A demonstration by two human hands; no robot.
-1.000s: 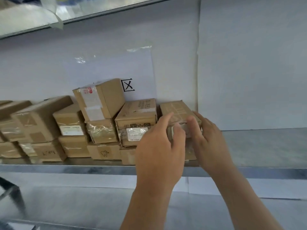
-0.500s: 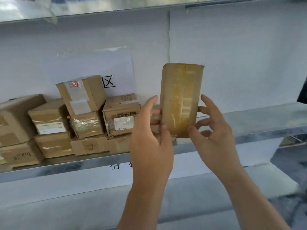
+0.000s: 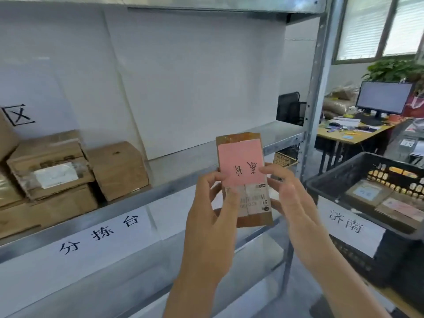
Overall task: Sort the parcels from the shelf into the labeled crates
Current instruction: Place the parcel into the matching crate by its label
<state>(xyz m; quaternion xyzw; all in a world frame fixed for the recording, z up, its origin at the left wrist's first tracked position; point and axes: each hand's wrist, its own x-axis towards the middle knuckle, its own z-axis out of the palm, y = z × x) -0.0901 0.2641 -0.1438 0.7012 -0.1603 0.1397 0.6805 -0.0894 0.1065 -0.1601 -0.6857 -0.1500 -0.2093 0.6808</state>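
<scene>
Both hands' grip (image 3: 246, 198) on parcel (image 3: 243, 166)

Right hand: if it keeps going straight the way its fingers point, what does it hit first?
The right hand already touches it: its fingers point left and up onto the brown cardboard parcel with the pink handwritten label, which the left hand grips from the other side. Beyond that, probably the left hand's fingers; depth is unclear.

We hold one flat brown parcel (image 3: 245, 182) upright before the shelf's (image 3: 195, 166) front edge, pink handwritten note above a white printed label. More brown parcels (image 3: 68, 175) sit stacked at the shelf's left end. The black crate (image 3: 344, 180), right, holds parcels behind its white sign.
</scene>
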